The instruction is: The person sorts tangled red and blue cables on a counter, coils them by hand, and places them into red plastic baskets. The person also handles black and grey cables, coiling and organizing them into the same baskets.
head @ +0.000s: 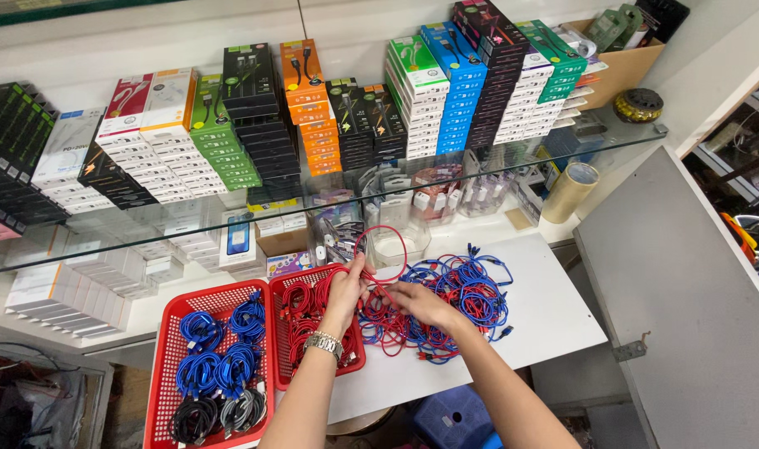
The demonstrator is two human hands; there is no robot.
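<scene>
White bench point(554, 324) under a glass shelf point(496, 170) of stacked boxes carries two red baskets: the near one point(165, 366) holds blue, grey and black coiled cables, the one beside it point(290, 333) holds red coils. Above that second basket the left hand point(346, 287) is closed on a red cable point(379, 249), pinching the base of its single raised loop, and the right hand point(421, 303), just beside it with fingers curled, grips the same cable lower down. Farther right, touching the right hand, lies one tangled heap of blue and red cables point(458, 303).
</scene>
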